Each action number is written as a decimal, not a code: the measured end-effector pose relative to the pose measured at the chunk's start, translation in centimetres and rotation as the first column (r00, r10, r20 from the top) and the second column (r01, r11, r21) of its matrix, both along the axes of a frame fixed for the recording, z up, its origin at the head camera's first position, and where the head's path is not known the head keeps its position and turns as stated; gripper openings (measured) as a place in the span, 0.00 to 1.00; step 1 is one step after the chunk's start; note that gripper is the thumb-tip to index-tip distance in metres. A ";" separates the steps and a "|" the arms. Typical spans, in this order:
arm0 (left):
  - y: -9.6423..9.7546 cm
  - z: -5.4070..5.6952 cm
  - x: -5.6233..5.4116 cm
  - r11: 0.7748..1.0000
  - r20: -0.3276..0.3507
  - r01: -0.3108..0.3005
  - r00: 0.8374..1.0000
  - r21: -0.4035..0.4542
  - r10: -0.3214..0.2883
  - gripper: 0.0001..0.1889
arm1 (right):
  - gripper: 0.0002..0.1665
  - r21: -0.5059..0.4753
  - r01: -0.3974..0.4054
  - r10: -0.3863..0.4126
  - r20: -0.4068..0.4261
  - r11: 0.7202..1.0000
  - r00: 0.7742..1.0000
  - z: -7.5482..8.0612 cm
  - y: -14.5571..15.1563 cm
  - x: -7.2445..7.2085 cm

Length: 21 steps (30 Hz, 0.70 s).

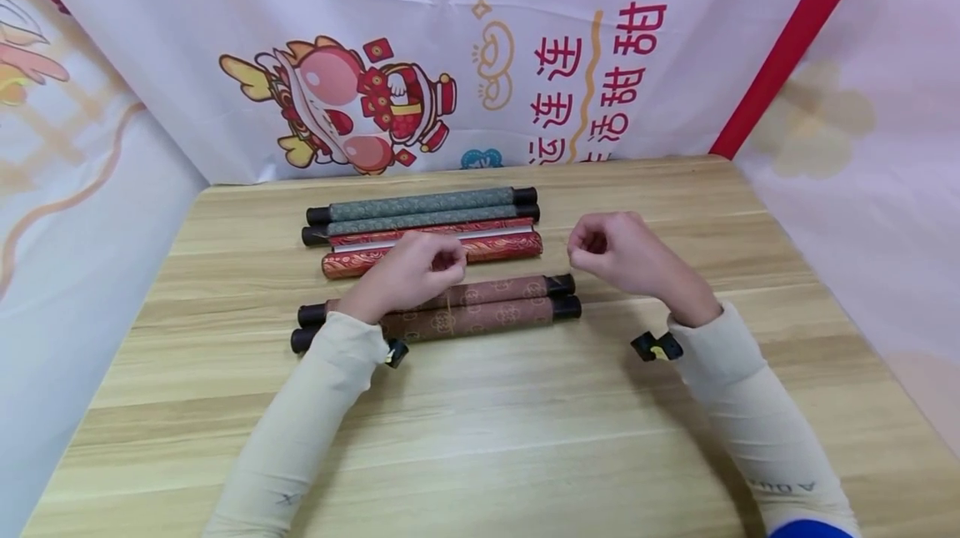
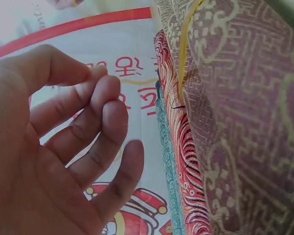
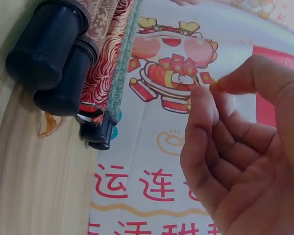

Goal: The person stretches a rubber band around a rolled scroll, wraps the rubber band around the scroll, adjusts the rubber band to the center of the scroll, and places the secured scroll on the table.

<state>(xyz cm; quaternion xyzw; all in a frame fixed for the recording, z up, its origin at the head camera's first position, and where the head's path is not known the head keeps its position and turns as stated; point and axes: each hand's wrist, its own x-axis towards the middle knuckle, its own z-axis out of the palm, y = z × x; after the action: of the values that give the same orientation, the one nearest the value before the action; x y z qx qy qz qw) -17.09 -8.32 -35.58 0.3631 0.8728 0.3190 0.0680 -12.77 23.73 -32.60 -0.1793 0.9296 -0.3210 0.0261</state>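
Note:
My left hand hovers over a pair of brown patterned rolls with black end knobs. Its thumb and index fingertips meet, the other fingers are bent, and nothing shows between them in the left wrist view. A thin yellow band runs across the brown cloth. To the right of the rolls, my right hand is raised, thumb against index finger. A tiny yellow bit, like part of a rubber band, shows at that pinch; I cannot tell its full shape.
Behind the brown rolls lie red patterned rolls and green ones with black ends. All lie on the wooden table. An orange loop shows by the black knobs. A printed white cloth hangs behind the table.

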 end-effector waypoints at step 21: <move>5.4 -0.5 1.3 0.982 -0.011 0.103 0.995 0.156 -0.102 0.05 | 0.06 -0.006 -0.157 0.157 0.004 0.988 0.988 0.6 -3.1 0.3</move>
<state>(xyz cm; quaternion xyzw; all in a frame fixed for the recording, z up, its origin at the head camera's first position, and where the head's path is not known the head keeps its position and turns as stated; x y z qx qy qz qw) -15.76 -2.96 -36.09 0.4122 0.8254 0.3819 0.0546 -12.46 20.64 -32.03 -0.2514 0.9115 -0.3212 0.0529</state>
